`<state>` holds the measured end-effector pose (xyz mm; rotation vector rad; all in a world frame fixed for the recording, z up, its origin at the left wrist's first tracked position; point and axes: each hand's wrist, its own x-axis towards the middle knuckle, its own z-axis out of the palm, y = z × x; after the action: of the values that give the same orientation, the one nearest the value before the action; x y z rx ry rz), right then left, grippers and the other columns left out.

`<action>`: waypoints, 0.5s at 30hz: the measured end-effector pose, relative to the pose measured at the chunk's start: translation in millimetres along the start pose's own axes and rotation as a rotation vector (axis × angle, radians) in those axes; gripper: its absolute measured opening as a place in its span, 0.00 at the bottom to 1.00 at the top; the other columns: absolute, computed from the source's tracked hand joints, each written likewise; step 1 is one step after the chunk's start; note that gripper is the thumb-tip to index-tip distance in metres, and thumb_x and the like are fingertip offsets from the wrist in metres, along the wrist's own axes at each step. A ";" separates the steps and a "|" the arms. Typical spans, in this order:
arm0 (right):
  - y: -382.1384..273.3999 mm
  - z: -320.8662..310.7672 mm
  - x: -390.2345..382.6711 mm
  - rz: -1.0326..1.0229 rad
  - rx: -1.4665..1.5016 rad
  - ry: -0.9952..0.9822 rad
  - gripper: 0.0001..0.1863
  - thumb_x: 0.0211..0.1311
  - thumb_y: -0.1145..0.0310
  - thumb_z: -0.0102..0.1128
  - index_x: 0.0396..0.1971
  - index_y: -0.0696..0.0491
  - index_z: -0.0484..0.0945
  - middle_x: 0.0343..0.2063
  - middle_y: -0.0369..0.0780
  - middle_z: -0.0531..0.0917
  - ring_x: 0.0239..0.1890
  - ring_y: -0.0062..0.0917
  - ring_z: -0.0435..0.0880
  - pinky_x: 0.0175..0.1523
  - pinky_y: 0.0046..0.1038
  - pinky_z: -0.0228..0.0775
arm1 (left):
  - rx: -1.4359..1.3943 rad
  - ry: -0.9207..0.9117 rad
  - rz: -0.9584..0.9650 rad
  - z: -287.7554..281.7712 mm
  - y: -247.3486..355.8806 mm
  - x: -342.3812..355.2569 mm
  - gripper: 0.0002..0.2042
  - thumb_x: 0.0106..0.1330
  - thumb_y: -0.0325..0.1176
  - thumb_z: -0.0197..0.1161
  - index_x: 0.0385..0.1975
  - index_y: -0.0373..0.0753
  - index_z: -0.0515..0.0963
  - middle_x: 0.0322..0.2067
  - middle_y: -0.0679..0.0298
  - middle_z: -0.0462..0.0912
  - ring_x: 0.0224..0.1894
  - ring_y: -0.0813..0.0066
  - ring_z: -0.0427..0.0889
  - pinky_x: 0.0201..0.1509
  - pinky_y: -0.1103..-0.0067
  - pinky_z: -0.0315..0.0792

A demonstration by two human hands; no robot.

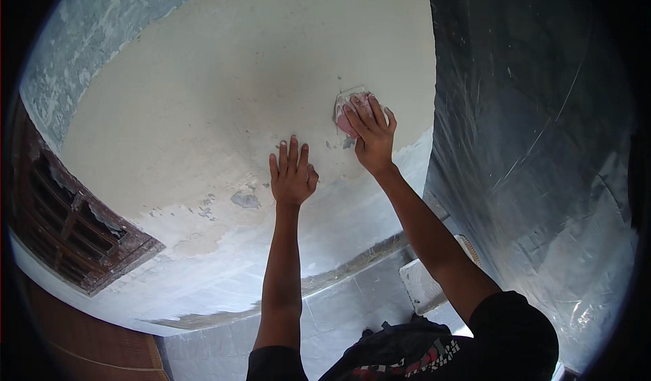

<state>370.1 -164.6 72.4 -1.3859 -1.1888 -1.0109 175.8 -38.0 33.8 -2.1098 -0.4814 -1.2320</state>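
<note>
A cream plastered wall [224, 69] fills most of the view, with chipped, peeling patches low on it. Flat against it, fingers stretched out, rests my left hand [292, 181]. Higher and to the right, my right hand [374, 140] presses a dusty pink-and-white pad [346, 124] to the surface. The fingers cover much of the pad, so its exact kind is unclear. Just below the pad is a small grey chip [348, 142] in the plaster, and a larger grey bare patch [245, 199] lies left of my left hand.
Dark plastic sheeting [522, 96] hangs along the right. A brown wooden window grille [81, 225] is set in the wall at the left. Grey floor tiles [339, 303] run along the wall's foot, where a whitish rectangular object [419, 286] sits beneath my right arm.
</note>
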 end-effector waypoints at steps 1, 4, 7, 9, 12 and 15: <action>-2.2 0.3 -28.5 0.020 0.004 -0.078 0.35 0.47 0.87 0.56 0.59 0.44 0.78 0.64 0.34 0.76 0.70 0.36 0.67 0.71 0.44 0.45 | 0.006 0.018 0.001 -0.5 -1.8 -2.0 0.24 0.65 0.41 0.51 0.62 0.47 0.74 0.70 0.61 0.66 0.75 0.61 0.59 0.78 0.60 0.41; -4.4 -19.7 -145.6 0.076 -0.003 -0.408 0.35 0.49 0.83 0.59 0.60 0.40 0.76 0.65 0.33 0.74 0.72 0.35 0.64 0.72 0.46 0.45 | -0.030 -0.038 -0.041 -5.9 1.4 -2.6 0.24 0.65 0.41 0.51 0.61 0.46 0.74 0.70 0.61 0.66 0.75 0.61 0.58 0.78 0.60 0.40; -5.2 -74.3 -251.1 0.216 0.078 -0.868 0.34 0.50 0.82 0.60 0.59 0.39 0.77 0.63 0.32 0.77 0.69 0.33 0.69 0.68 0.50 0.52 | -0.044 -0.053 -0.059 -18.0 3.4 0.1 0.23 0.65 0.42 0.51 0.59 0.45 0.76 0.70 0.62 0.66 0.75 0.61 0.57 0.78 0.59 0.39; -5.6 -116.3 -298.2 0.328 0.126 -1.016 0.33 0.52 0.82 0.59 0.59 0.39 0.77 0.62 0.32 0.77 0.67 0.32 0.71 0.67 0.50 0.54 | -0.101 -0.093 -0.063 -22.0 12.0 -7.4 0.26 0.63 0.40 0.54 0.62 0.41 0.72 0.72 0.56 0.62 0.76 0.55 0.53 0.78 0.57 0.37; 4.7 -172.0 -347.3 0.563 0.197 -1.008 0.28 0.56 0.81 0.56 0.56 0.41 0.79 0.58 0.32 0.81 0.64 0.29 0.75 0.65 0.47 0.57 | -0.305 -0.162 -0.176 -21.5 56.5 -43.9 0.32 0.61 0.33 0.58 0.67 0.33 0.59 0.73 0.41 0.50 0.77 0.40 0.42 0.77 0.50 0.34; 14.2 -218.6 -381.4 0.737 0.102 -0.977 0.21 0.60 0.81 0.52 0.49 0.45 0.84 0.50 0.36 0.86 0.55 0.29 0.83 0.61 0.37 0.67 | -0.472 -0.414 -0.279 -24.5 140.1 -118.7 0.34 0.60 0.32 0.58 0.68 0.34 0.57 0.74 0.41 0.49 0.78 0.42 0.40 0.78 0.51 0.36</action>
<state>324.5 -435.9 -270.8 -2.0821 -1.1733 0.3055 184.9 -156.1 -108.6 -2.8023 -0.7436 -1.1350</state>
